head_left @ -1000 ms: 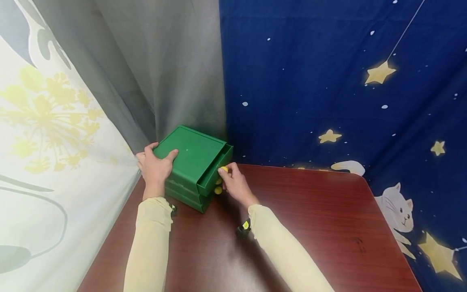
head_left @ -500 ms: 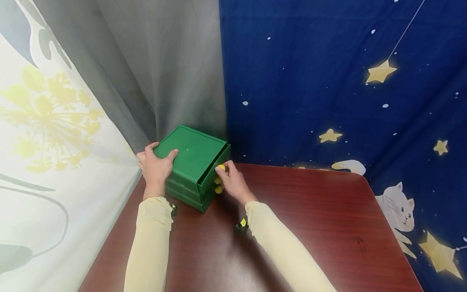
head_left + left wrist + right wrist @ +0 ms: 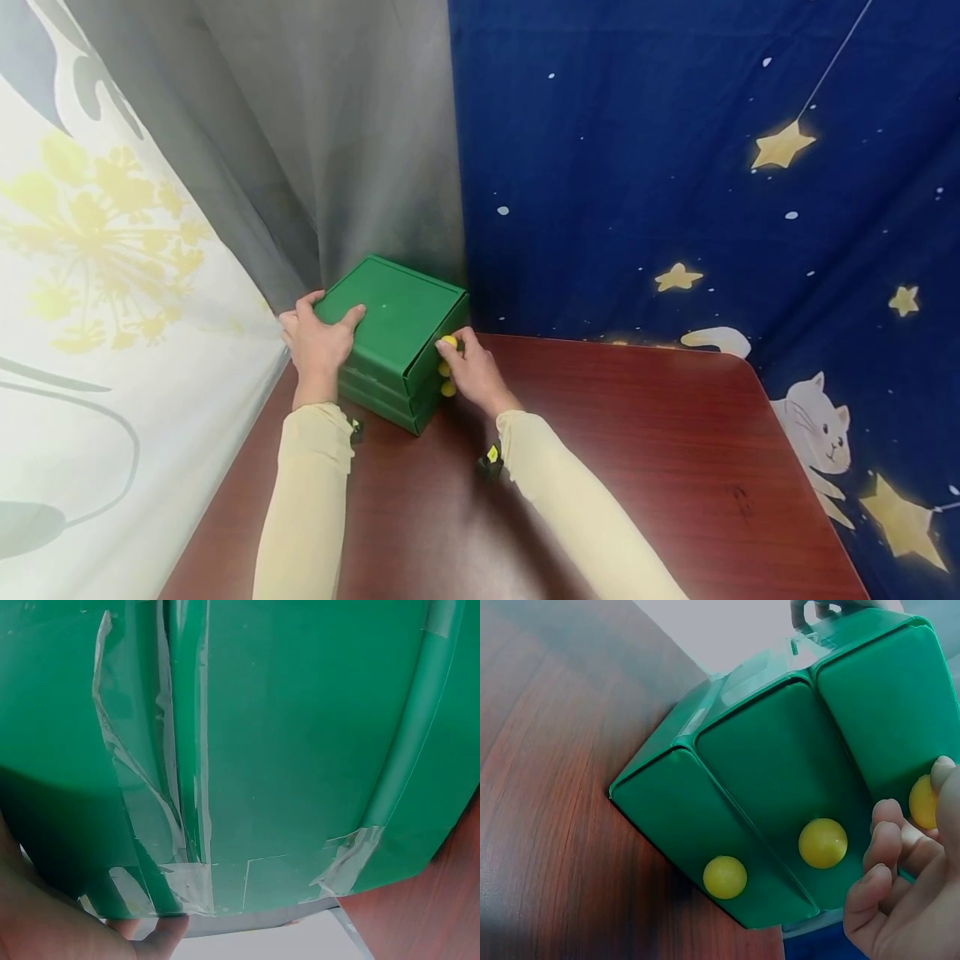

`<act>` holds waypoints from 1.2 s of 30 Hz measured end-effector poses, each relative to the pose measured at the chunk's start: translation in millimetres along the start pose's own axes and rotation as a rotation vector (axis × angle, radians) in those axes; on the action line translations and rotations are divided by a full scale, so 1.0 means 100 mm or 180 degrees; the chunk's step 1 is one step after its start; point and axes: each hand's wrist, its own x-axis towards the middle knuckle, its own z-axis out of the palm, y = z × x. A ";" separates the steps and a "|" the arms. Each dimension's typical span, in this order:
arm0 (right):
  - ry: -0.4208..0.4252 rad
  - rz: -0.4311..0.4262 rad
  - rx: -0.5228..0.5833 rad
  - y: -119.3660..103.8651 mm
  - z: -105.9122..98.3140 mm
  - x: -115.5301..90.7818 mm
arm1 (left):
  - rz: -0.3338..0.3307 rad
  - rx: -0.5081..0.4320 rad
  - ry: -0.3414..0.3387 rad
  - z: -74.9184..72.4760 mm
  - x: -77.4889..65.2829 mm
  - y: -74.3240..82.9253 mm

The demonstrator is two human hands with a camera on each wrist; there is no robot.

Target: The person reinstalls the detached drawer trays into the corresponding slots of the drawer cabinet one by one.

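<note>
A green box with three stacked drawers (image 3: 390, 312) stands at the back left of the table. Each drawer front carries a round yellow knob; the middle knob (image 3: 823, 843) and bottom knob (image 3: 725, 877) show fully in the right wrist view. My right hand (image 3: 477, 372) pinches the top knob (image 3: 924, 801) between thumb and fingers, with the top drawer flush or nearly flush in its frame. My left hand (image 3: 318, 342) grips the box's left side, thumb across the top and fingers round the back edge. Clear tape (image 3: 191, 885) covers the box's side seams.
The dark red wooden table (image 3: 615, 433) reaches right and forward of the box. Grey curtain (image 3: 390, 150) hangs behind the box, white patterned cloth (image 3: 127, 333) on the left, and blue starry cloth (image 3: 637, 167) at the back right.
The top drawer has slid from partly out back into the box, pushed by my right hand on its knob. The left hand has stayed in place on the box.
</note>
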 end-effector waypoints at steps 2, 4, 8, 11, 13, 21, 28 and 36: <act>0.0003 0.0006 -0.0016 0.00 0.01 0.01 | -0.0012 0.0005 -0.0006 -0.01 0.00 -0.01; 0.0006 0.0011 -0.0040 0.00 0.02 0.02 | -0.0016 0.0000 -0.0004 -0.01 0.00 -0.01; 0.0007 0.0013 -0.0084 0.00 0.02 0.02 | -0.0008 0.0001 -0.0002 -0.01 0.00 -0.01; 0.0002 0.0010 -0.0099 0.00 0.03 0.03 | 0.0000 0.0004 0.0000 0.00 0.00 -0.02; -0.0004 0.0017 -0.0102 0.01 0.03 0.04 | -0.0001 0.0004 0.0003 0.00 -0.01 -0.02; -0.0002 -0.0005 -0.0130 0.01 0.04 0.05 | 0.0001 0.0009 0.0031 -0.01 -0.01 0.00; -0.0016 -0.0010 -0.0122 0.01 0.03 0.06 | 0.0010 0.0032 0.0029 0.00 0.00 0.00; -0.0127 -0.0068 -0.0223 -0.03 -0.01 0.09 | 0.0087 0.0068 0.0011 0.01 0.01 0.00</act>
